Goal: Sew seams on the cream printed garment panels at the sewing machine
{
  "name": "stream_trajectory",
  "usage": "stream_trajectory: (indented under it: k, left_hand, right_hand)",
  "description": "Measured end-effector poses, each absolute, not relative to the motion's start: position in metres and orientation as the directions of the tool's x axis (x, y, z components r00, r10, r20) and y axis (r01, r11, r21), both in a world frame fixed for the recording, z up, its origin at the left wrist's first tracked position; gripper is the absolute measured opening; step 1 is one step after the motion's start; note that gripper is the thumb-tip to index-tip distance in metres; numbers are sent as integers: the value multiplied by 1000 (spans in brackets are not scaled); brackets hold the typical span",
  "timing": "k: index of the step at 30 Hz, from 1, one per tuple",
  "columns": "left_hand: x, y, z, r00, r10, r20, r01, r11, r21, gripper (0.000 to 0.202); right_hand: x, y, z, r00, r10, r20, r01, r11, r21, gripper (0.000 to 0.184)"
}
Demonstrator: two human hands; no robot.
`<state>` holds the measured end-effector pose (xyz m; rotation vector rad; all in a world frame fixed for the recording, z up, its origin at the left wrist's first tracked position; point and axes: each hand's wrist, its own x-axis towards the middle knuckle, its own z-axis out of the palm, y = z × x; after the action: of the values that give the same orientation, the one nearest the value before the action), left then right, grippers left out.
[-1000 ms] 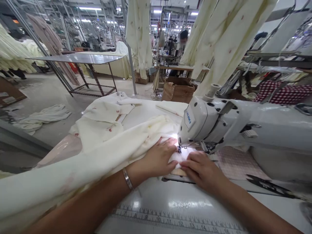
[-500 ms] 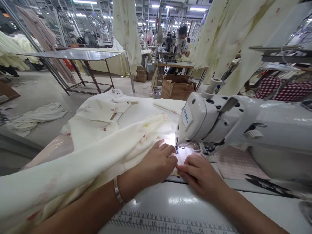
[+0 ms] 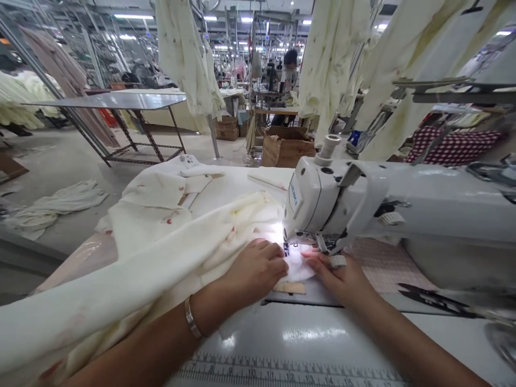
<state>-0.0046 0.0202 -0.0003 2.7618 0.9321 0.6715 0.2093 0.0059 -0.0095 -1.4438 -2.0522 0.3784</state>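
A white sewing machine (image 3: 342, 201) stands on the grey table (image 3: 306, 338). Cream fabric with small red prints (image 3: 161, 252) lies draped from the lower left up to the lit needle area (image 3: 287, 248). My left hand (image 3: 253, 271) rests on the fabric just left of the needle, fingers curled and pressed down on the cloth. My right hand (image 3: 341, 274) lies right of the needle, under the machine head, fingers stretched toward the presser foot and touching the cloth edge. A silver bangle (image 3: 190, 318) is on my left wrist.
Black scissors (image 3: 435, 301) lie at the right on the table. A ruler strip (image 3: 282, 373) runs along the front edge. More cream pieces (image 3: 161, 188) are piled behind. Hanging garments, a metal table (image 3: 108, 102), cardboard boxes (image 3: 286, 148) and a seated person (image 3: 288, 70) fill the background.
My right hand has slid forward and right, under the machine head. The left hand moved slightly forward with the fabric. A small tan tab on the table is now uncovered.
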Motion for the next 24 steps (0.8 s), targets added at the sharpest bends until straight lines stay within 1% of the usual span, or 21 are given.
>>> stream_trajectory:
  k: [4,7,9,12,14,15,17,19,21,22,23,24]
  left_hand:
    - [-6,25,-3,691,611,386,529,-792,306,18]
    - [-3,33,-1,679,644,352,573,-765,294,18]
    - [-1,40,6,667,680,303,629,-733,260,21]
    - [-3,52,18,690,690,218,670,-723,167,24]
    - [-15,55,24,657,740,144,739,-670,70,20]
    - [-23,53,27,609,785,110,789,-615,19,25]
    - [-41,38,30,464,886,-4,883,-463,-75,39]
    - [-54,12,36,356,925,-130,919,-372,-132,43]
    - [-57,-18,45,341,915,-216,914,-376,-154,37]
    - [-54,-30,49,374,900,-222,900,-410,-148,29]
    - [-48,-39,51,437,880,-187,877,-463,-132,20]
    - [-42,-44,52,507,852,-128,846,-520,-114,14]
  right_hand:
    - [211,3,-6,-285,909,303,821,395,-412,31]
    - [210,5,-4,-317,896,311,845,416,-336,28]
    - [210,7,-4,-334,884,327,855,430,-290,28]
    - [212,10,-7,-360,858,366,861,457,-224,26]
    - [215,12,-10,-377,835,400,860,476,-185,24]
    - [217,13,-11,-380,823,422,860,483,-167,24]
    - [219,12,-12,-393,792,466,854,503,-135,23]
    - [218,8,-8,-444,743,501,820,563,-107,21]
    - [213,0,-2,-533,671,515,747,659,-86,20]
    - [209,-4,1,-585,634,506,697,712,-86,20]
    - [204,-8,3,-638,603,480,643,760,-100,19]
    - [199,-12,5,-683,580,444,593,795,-126,19]
